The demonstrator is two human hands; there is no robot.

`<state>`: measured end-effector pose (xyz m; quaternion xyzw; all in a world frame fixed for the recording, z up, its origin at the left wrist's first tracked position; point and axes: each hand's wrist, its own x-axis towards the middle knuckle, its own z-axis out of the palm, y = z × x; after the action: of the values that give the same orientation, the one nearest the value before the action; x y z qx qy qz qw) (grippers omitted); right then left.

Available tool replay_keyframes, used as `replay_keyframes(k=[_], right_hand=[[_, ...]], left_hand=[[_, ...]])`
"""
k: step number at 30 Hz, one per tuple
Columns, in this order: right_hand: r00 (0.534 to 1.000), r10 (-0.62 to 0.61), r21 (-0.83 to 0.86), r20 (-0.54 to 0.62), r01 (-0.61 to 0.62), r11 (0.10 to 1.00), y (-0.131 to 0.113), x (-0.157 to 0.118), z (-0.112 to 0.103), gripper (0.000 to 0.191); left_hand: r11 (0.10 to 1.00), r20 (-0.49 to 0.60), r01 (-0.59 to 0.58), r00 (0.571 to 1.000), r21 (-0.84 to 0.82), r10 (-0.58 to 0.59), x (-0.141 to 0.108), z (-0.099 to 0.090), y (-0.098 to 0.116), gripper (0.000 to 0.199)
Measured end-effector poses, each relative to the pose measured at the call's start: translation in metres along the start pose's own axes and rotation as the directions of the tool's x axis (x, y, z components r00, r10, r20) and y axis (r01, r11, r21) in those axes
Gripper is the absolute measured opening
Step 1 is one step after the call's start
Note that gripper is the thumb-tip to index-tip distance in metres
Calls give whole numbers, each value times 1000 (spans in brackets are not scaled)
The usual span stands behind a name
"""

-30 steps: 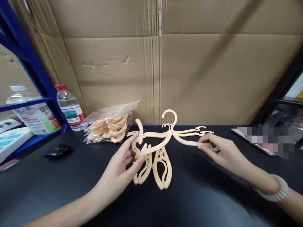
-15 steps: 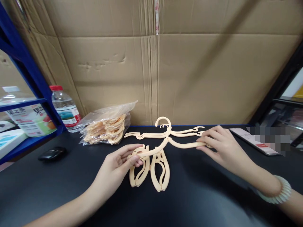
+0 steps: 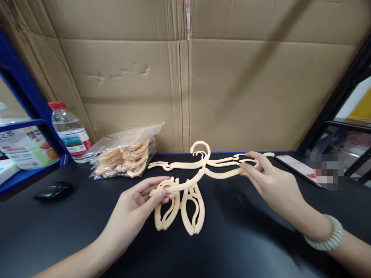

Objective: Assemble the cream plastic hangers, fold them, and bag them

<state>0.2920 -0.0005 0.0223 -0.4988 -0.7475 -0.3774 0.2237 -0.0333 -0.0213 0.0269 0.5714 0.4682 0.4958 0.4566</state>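
Observation:
A cream plastic hanger (image 3: 191,183) with its hook up is held above the black table by both hands. My left hand (image 3: 147,195) pinches the end of its left arm between thumb and fingers. My right hand (image 3: 265,173) grips its right arm, which stretches out past the fingertips. Behind it lie other unfolded hangers (image 3: 185,165), partly covered by the held one. Two folded hangers lie in front: one (image 3: 167,216) beside my left fingers and partly hidden by them, the other (image 3: 193,216) just to its right.
A clear bag of cream hangers (image 3: 123,156) lies at the back left, near a red-capped water bottle (image 3: 71,133) and a black mouse (image 3: 54,190). A phone (image 3: 295,168) rests at the right. Cardboard (image 3: 130,85) stands behind the table.
The right arm of the held hanger now reaches further out, beyond my right hand's fingers, which have bent closer round it. The whole view has shifted slightly.

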Motion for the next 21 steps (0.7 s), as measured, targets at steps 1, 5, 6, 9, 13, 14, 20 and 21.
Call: replay_keyframes(k=[1,5,6,9,13,14,20,21], right_hand=[[1000,6,-8,8,-6,1000,0,0,0,32],[999,29,33,40,-31,999,1,-2,2,33],[998,38,69,43,-41,997,2,-2,2,34],[998,50,255,38,-58,965,0,-2,3,37],[994,108,620,-4,-82,780,-8,1,3,25],[988,155,705,18,-123,698,-10,2,4,23],[910,320,907,265,-348,236,-16,3,10,36],[902,331,912,276,-354,207,-15,3,10,35]], left_hand=[[1000,3,-1,1000,-6,1,0,0,0,43],[999,-2,23,1000,-22,-23,-1,1,0,45],[999,-7,33,999,-31,-34,-1,2,0,45],[996,-13,49,999,-78,-50,0,2,2,45],[988,-23,42,999,-148,-46,-1,2,9,44],[985,-27,41,999,-165,-47,-1,2,10,44],[979,-19,35,999,-200,-39,0,1,11,40],[980,-10,36,999,-198,-39,0,0,11,40]])
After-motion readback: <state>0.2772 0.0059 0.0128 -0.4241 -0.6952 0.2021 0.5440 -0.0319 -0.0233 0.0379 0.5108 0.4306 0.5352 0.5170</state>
